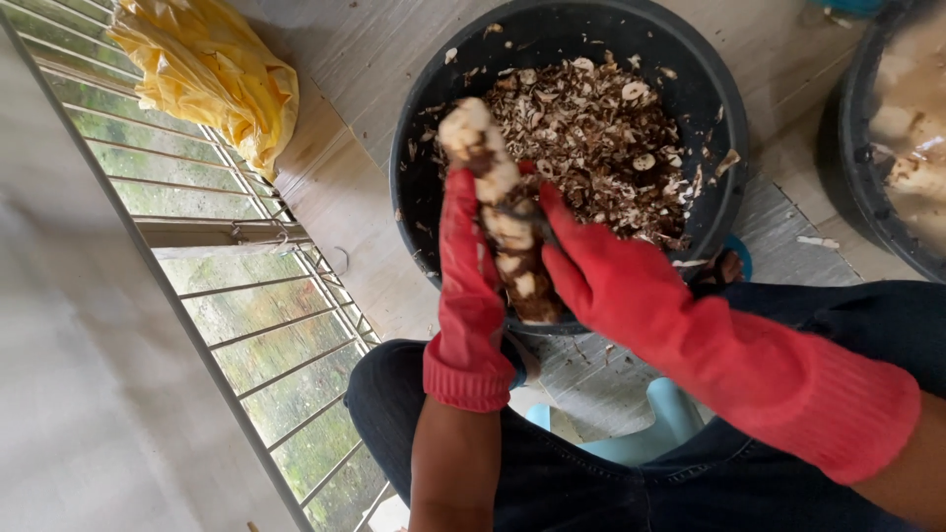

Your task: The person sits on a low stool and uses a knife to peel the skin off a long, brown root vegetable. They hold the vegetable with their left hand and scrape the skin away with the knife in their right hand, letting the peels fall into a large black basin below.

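Far out to the left of the grip, a yellow bag (207,74) is lying crumpled by the window grille (246,325), well apart from the work. The left hand (465,296), in a red glove, is wrapping closed round the lower part of a long root (498,217), holding it tilted over the near rim of a black tub (424,197); the pale, peeled end is sticking up above the fingers, while brown skin is showing down near the palm. Just to the right of that grip, the right hand (601,271) — gloved in red too — is closing on what looks like a small dark blade or peeler pressed against the root's middle, though the tool itself is mostly hidden and I cannot tell its kind. Beyond both hands the tub is holding a heap of brown and white peelings (591,128). To do this well, I judge the left hand should be turning the root a little between strokes, keeping its fingers behind the edge, and each stroke should be running away from the holding hand so the scraps are falling into the tub — not onto the knees below. Farther right, a second tub (867,187) is holding pale peeled pieces in cloudy water.
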